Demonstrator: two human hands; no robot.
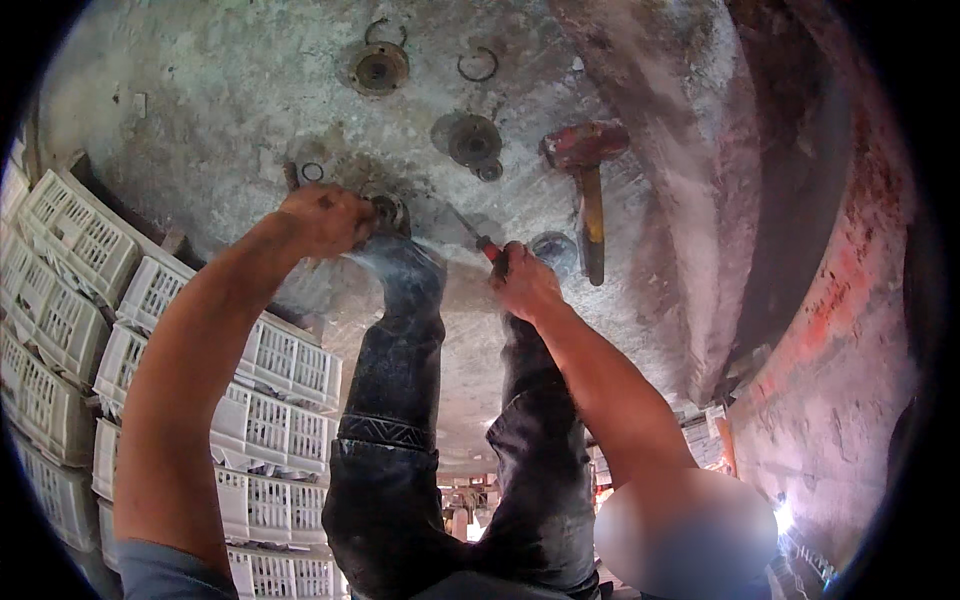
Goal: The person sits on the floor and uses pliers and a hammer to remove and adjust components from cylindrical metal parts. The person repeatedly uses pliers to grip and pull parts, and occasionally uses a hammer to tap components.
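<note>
My left hand (330, 218) is closed at the edge of a dark round metal part (389, 213), which has a hole in its middle and sits by my left foot. Its fingertips are partly hidden, but they seem to grip the part. My right hand (526, 284) is wrapped round the red and black handle of a screwdriver (484, 243). The thin shaft points up and left toward the round part, its tip apart from it. Beside my left hand lies a small dark ring (312, 172). A brownish stub (291, 176) shows just behind that hand.
Two more flanged round metal parts (379, 69) (474, 141) lie farther off, with open snap rings (478, 66) near them. A red-headed sledgehammer (592, 200) rests at right, beside a round shiny piece (553, 252). White plastic crates (80, 235) are stacked at left; a concrete ledge (690, 150) rises at right.
</note>
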